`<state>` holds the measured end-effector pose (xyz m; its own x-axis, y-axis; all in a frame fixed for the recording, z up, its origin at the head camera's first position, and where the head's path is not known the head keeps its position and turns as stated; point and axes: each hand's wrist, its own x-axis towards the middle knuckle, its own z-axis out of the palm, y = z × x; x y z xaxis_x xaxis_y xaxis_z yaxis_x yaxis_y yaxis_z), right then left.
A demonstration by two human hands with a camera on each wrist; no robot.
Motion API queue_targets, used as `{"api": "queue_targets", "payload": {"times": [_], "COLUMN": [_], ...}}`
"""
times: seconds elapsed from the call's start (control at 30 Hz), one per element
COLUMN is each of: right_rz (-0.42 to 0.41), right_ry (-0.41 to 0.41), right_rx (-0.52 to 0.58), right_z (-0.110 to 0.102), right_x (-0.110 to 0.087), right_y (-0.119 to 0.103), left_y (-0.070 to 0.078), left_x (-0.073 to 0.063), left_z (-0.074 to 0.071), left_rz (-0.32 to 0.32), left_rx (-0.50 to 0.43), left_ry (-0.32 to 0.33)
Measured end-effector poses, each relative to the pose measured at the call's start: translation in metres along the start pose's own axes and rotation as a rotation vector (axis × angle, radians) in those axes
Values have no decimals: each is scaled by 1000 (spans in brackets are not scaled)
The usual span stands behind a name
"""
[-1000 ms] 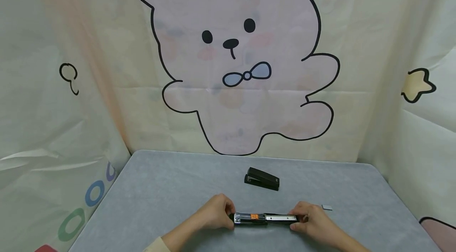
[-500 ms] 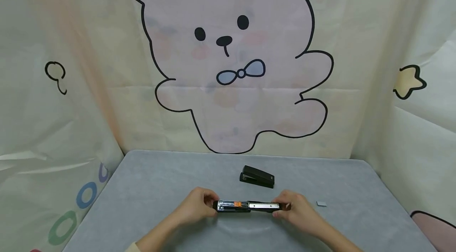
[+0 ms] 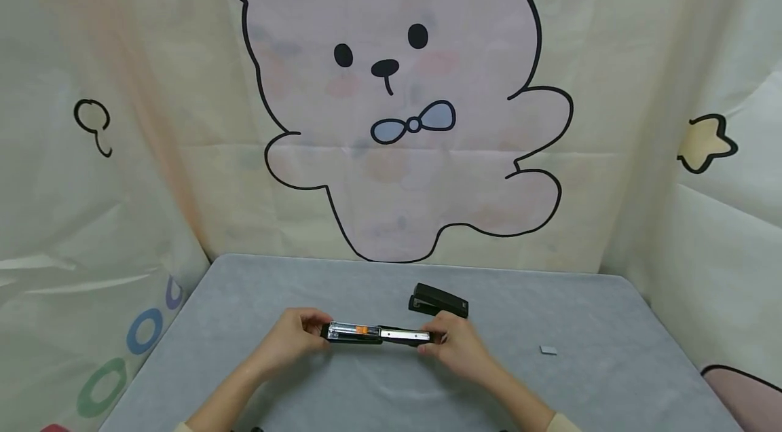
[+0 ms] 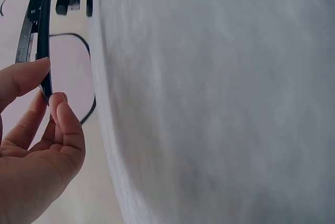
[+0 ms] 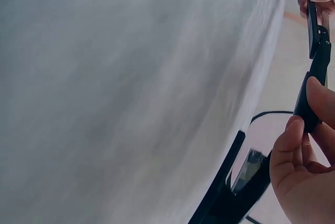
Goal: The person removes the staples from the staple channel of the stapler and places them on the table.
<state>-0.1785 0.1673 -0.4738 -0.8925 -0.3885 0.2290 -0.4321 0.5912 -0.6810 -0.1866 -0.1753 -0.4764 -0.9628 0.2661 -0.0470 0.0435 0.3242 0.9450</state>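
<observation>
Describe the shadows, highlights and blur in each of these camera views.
Head: soft shadows on the table below the left hand and right hand, bright highlights on the open stapler; left wrist: table blurry, left hand clearer; right wrist: table blurry too, right hand clearer.

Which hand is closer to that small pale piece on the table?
Right. The right hand, gripping one end of the unfolded stapler, is left of the small pale piece; the left hand, at its other end, is farther left.

Glossy metal lines a plastic stapler between the fingers, above a matt, cloth-covered table; beyond them, a smooth second stapler.
</observation>
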Motion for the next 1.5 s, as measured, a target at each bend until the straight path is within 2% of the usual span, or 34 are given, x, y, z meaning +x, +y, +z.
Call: {"api": "queue_targets", "payload": {"times": [0.23, 0.43, 0.77, 0.9, 1.07, 1.2, 1.33, 1.5], "right_rz": [-3, -11, 20, 36, 72, 108, 117, 115], "right_ry": [3, -45, -87, -108, -133, -166, -195, -217], "right_rx": [5, 8, 37, 23, 32, 82, 123, 170], "right_z": [21, 40, 75, 88, 96, 96, 90, 78], "right_x": [16, 30, 52, 57, 61, 61, 60, 55], "right_y": [-14, -25, -40, -41, -42, -43, -44, -43], "left_y": [-8, -20, -35, -39, -42, -40, -37, -27], "left_x": [-4, -10, -17, -17, -16, -15, -17, -23], "left_z": [-21, -42, -75, -83, -89, -86, -82, -84], "left_rz": [-23, -110, -199, -231, -221, -205, -198, -157], "left_rx": [19, 28, 86, 121, 147, 190, 223, 261], "left_ry": [42, 68, 130, 128, 98, 113, 142, 107]}}
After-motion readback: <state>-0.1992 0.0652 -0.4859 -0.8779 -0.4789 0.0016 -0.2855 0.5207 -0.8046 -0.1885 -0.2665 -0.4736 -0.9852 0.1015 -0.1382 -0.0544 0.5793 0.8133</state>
